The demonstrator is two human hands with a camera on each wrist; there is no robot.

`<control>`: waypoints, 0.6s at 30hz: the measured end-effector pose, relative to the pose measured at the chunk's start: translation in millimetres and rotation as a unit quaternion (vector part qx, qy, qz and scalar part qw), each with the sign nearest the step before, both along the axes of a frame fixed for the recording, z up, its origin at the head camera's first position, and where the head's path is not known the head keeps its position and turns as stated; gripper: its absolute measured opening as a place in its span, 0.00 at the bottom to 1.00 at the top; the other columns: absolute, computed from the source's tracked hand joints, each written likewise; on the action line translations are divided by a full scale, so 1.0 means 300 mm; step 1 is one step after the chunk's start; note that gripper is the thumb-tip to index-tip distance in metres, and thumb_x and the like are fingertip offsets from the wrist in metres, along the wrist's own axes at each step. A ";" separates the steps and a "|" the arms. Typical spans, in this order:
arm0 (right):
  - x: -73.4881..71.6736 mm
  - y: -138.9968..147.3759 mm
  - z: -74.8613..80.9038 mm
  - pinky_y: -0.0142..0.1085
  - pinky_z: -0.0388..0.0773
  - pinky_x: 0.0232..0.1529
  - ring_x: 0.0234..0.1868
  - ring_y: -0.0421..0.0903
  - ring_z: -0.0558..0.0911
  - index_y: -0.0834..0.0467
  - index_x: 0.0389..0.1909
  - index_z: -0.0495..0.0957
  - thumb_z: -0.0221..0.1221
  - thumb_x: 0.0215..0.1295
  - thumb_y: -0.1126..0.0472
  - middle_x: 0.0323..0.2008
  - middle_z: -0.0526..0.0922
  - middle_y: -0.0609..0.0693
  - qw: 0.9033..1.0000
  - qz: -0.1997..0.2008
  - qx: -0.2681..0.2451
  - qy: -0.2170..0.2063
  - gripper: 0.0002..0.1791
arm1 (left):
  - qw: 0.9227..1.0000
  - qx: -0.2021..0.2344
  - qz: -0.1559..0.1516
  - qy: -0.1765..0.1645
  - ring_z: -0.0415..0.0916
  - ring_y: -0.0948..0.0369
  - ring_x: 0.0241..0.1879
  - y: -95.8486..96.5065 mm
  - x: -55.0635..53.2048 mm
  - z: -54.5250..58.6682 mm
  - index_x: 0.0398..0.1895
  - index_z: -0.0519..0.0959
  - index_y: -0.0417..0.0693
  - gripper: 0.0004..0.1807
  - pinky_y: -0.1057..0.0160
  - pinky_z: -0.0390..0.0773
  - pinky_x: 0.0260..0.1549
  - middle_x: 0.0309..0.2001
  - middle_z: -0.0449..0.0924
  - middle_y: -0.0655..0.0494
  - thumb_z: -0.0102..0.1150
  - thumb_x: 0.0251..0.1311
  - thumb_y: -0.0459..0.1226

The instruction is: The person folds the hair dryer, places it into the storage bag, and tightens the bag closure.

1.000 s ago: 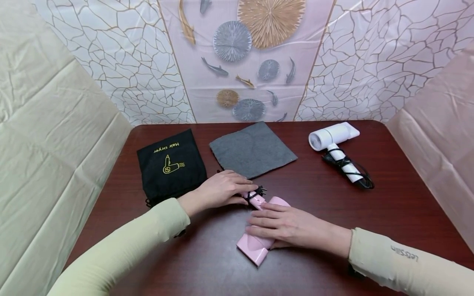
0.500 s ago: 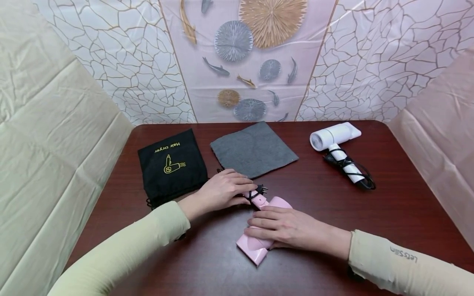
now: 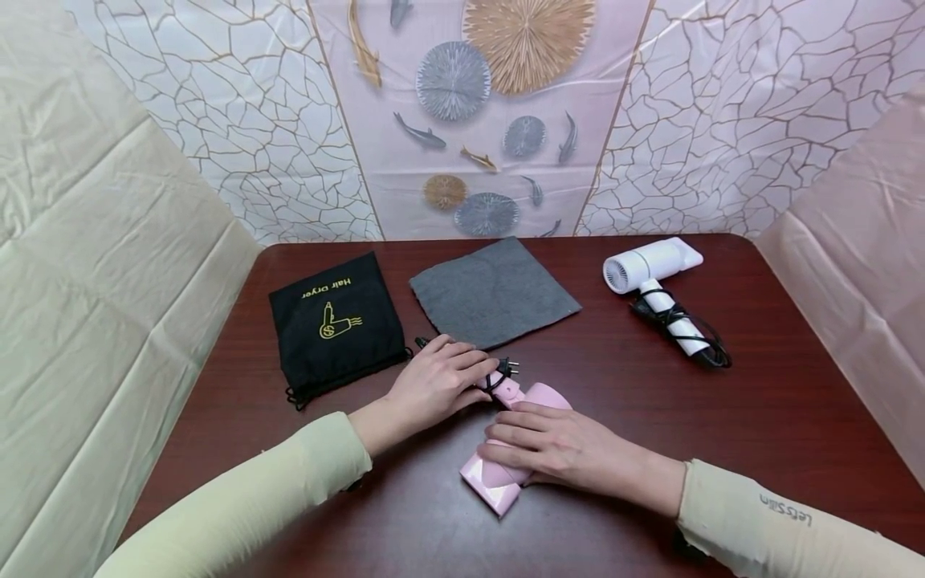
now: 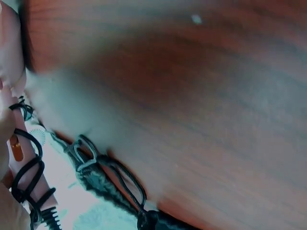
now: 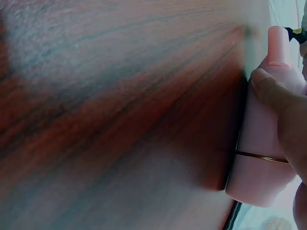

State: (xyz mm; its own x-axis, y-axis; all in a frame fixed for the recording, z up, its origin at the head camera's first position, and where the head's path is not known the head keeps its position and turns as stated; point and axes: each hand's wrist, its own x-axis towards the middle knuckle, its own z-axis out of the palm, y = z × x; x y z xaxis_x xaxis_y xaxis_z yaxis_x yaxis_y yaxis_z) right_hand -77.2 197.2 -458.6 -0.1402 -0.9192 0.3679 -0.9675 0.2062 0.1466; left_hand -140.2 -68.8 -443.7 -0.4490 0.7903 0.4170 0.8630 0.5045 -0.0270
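Observation:
A pink hair dryer (image 3: 495, 484) lies on the table in the head view, its flat nozzle toward the near side. My right hand (image 3: 564, 449) holds its barrel, with fingers across the top; in the right wrist view the thumb (image 5: 273, 91) lies along the barrel's side. My left hand (image 3: 437, 381) grips the handle and hides most of it. A black cord (image 4: 31, 172) is wound around that handle in the left wrist view, beside an orange switch (image 4: 16, 147). The cord's two-pin plug (image 3: 508, 368) pokes out past the left fingertips.
On the left lies a black drawstring bag (image 3: 361, 341) printed "Hair Dryer". A grey cloth (image 3: 495, 293) lies flat behind my hands. At the back right rests a white hair dryer (image 3: 646, 267), its black cord (image 3: 711, 341) around its handle. Fabric walls surround the table.
My left hand and forearm have shifted slightly toward the near side, showing more of the bag's lower edge. The right hand and the pink hair dryer have stayed nearly still.

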 end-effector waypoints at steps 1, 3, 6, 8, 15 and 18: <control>0.000 -0.001 -0.001 0.47 0.73 0.73 0.68 0.44 0.79 0.52 0.72 0.77 0.59 0.74 0.46 0.64 0.83 0.49 1.000 0.001 -0.001 0.001 0.29 | 1.000 0.003 0.003 0.005 0.83 0.53 0.59 0.001 0.004 -0.001 0.62 0.86 0.48 0.24 0.50 0.77 0.60 0.56 0.89 0.53 0.72 0.68 0.48; 0.002 -0.003 0.000 0.47 0.73 0.73 0.68 0.44 0.79 0.52 0.71 0.78 0.59 0.73 0.47 0.64 0.83 0.49 1.000 -0.002 -0.002 0.003 0.29 | 1.000 0.008 0.010 0.019 0.83 0.53 0.58 0.004 0.012 -0.003 0.61 0.87 0.48 0.24 0.51 0.77 0.58 0.55 0.89 0.53 0.72 0.67 0.49; 0.004 -0.008 0.000 0.47 0.73 0.73 0.67 0.45 0.80 0.52 0.71 0.78 0.59 0.73 0.47 0.63 0.83 0.49 1.000 -0.007 -0.002 0.013 0.29 | 0.999 0.016 0.022 0.039 0.84 0.54 0.56 0.009 0.021 -0.007 0.60 0.87 0.48 0.24 0.50 0.78 0.56 0.54 0.90 0.54 0.73 0.66 0.49; 0.005 -0.011 0.001 0.46 0.73 0.73 0.67 0.45 0.80 0.51 0.71 0.78 0.60 0.72 0.47 0.63 0.83 0.49 1.000 -0.014 -0.001 0.015 0.29 | 0.998 0.020 0.032 0.049 0.84 0.54 0.54 0.011 0.027 -0.010 0.59 0.87 0.49 0.23 0.50 0.78 0.56 0.53 0.90 0.54 0.74 0.65 0.49; -0.009 -0.022 0.013 0.45 0.76 0.69 0.65 0.47 0.82 0.53 0.70 0.79 0.63 0.68 0.48 0.62 0.84 0.49 0.999 -0.024 -0.028 0.023 0.30 | 0.994 0.023 0.078 0.068 0.85 0.54 0.53 0.037 0.042 -0.011 0.59 0.87 0.50 0.23 0.49 0.79 0.56 0.54 0.89 0.55 0.72 0.67 0.51; -0.023 -0.024 0.031 0.45 0.78 0.68 0.64 0.50 0.83 0.55 0.70 0.79 0.66 0.66 0.49 0.63 0.84 0.52 0.999 -0.026 -0.045 0.015 0.32 | 0.992 0.024 0.100 0.075 0.86 0.55 0.53 0.051 0.043 0.001 0.60 0.87 0.50 0.23 0.51 0.80 0.53 0.54 0.90 0.56 0.71 0.68 0.52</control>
State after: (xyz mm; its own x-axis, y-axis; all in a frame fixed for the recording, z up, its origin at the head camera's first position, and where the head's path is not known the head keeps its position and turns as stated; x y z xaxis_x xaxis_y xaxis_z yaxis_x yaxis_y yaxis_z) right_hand -84.1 190.0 -449.2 -0.1751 -0.8738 0.4537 -0.9505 0.2702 0.1534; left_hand -127.4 -53.4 -443.6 -0.5244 0.6690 0.5267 0.7338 0.6688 -0.1191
